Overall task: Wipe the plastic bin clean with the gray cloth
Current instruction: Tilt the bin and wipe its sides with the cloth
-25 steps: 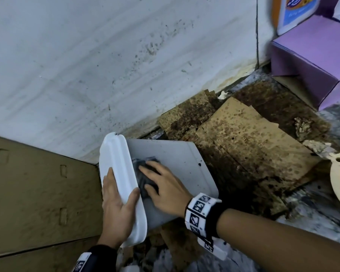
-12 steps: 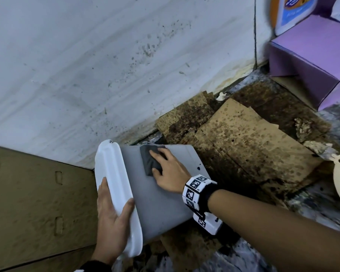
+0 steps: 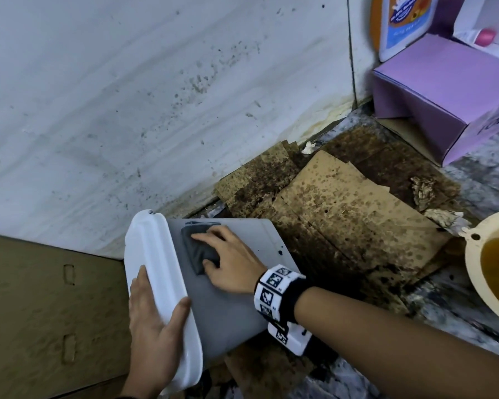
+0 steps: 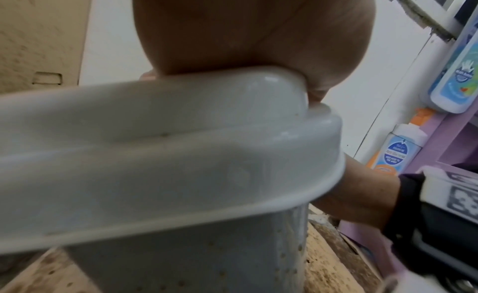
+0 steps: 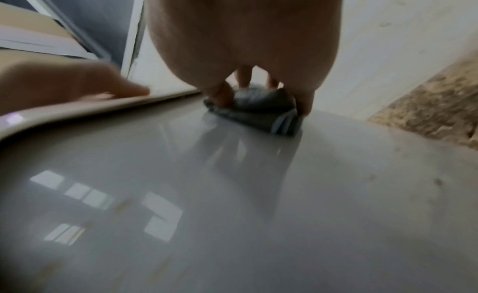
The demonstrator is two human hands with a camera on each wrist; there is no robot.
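The gray plastic bin point(image 3: 236, 306) lies on its side on the floor, its white lid point(image 3: 156, 254) facing left. My left hand point(image 3: 153, 321) grips the lid's rim, palm on the top and thumb curled over the edge. My right hand point(image 3: 216, 251) presses the folded gray cloth point(image 3: 198, 254) on the bin's upturned side, near the lid and the far edge. In the right wrist view the thumb and fingers flank the cloth point(image 5: 261, 111) on the glossy bin wall point(image 5: 232, 195). In the left wrist view the palm sits on the lid point(image 4: 181, 154).
Stained, damp cardboard point(image 3: 343, 214) covers the floor right of the bin. A purple box point(image 3: 444, 90) and a detergent bottle point(image 3: 401, 21) stand at the back right. A cream basin point(image 3: 473, 254) of brownish liquid is at the right edge. A brown carton point(image 3: 41, 312) and the spotted wall point(image 3: 127, 96) close the left.
My right hand slid the cloth along the bin's side toward the wall, then back a little toward the lid. The left hand kept its hold on the lid.
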